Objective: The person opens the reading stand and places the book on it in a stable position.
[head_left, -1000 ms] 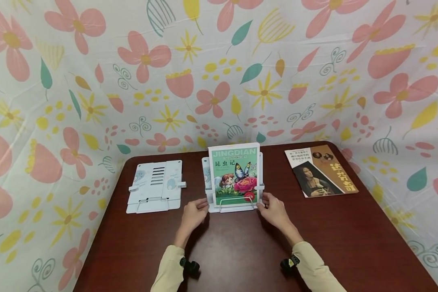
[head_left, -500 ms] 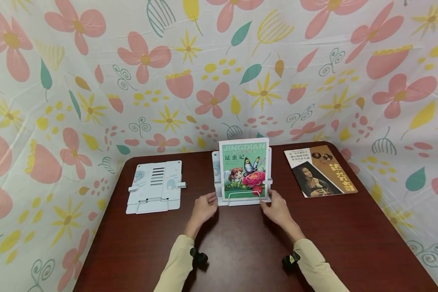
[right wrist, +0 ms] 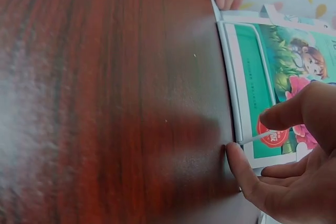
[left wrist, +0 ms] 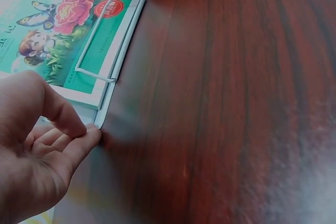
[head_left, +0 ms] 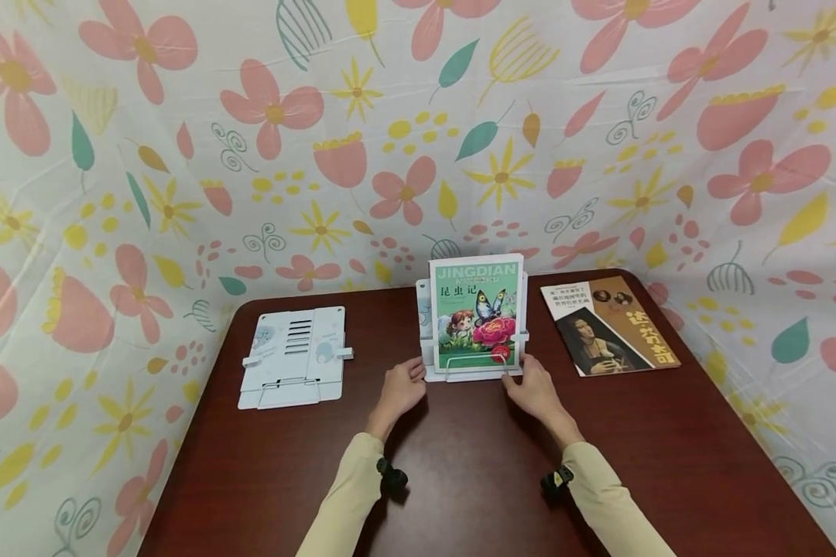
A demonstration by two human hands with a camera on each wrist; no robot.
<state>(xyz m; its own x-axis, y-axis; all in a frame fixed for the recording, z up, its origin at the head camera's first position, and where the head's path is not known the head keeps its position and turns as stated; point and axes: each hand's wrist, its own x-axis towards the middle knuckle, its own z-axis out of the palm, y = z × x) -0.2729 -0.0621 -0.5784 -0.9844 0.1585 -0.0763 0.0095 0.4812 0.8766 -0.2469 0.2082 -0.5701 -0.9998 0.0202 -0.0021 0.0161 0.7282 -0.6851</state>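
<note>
A green-covered children's book (head_left: 474,300) with a butterfly, a girl and a red flower stands tilted back on a white book stand (head_left: 426,317). A white wire holder (left wrist: 93,31) crosses the lower part of its cover. My left hand (head_left: 402,389) pinches the stand's near left corner between thumb and fingers. At the near right corner, my right hand (head_left: 535,389) grips the stand, its thumb over the wire holder and the book's lower edge in the right wrist view. The stand's back is hidden by the book.
To the left, a second white book stand (head_left: 299,360) lies low on the brown table (head_left: 460,464), holding no book. A magazine (head_left: 602,333) with a portrait on its cover lies at the right. Behind the table hangs a flower-patterned cloth (head_left: 404,116).
Both hands have moved the stand with its book to the right and farther back toward the cloth. The other stand and the magazine stay in place.
</note>
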